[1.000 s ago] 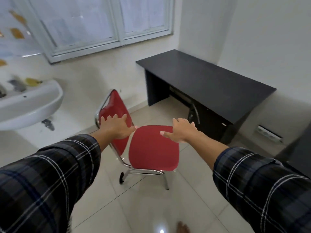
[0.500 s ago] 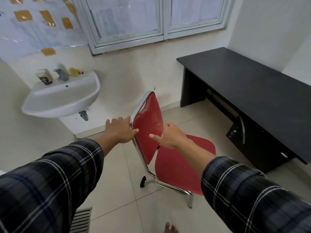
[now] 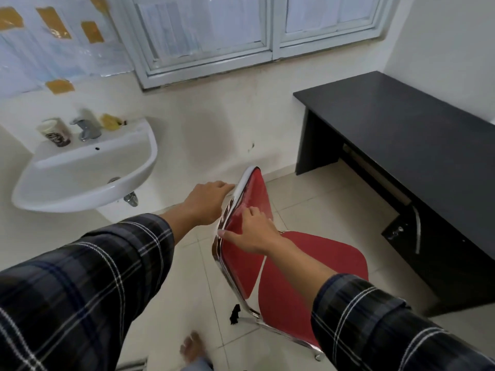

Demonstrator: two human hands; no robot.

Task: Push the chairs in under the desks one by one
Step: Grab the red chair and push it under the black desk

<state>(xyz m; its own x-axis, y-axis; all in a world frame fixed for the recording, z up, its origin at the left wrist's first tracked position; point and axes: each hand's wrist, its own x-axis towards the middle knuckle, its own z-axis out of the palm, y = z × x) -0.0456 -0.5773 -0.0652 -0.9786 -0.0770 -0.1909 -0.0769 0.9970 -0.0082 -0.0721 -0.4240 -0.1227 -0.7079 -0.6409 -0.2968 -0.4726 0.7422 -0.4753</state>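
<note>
Behind left hand (image 3: 205,203), chair (image 3: 308,266) backrest rim partly hidden.

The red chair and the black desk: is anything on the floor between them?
No. The head view shows only bare pale floor tiles between the red chair and the black desk.

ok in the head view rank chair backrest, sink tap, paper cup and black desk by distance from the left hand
1. chair backrest, touching the left hand
2. sink tap, up left
3. paper cup, just left of the tap
Black desk, far right: too close to call against the tap and cup.
</note>
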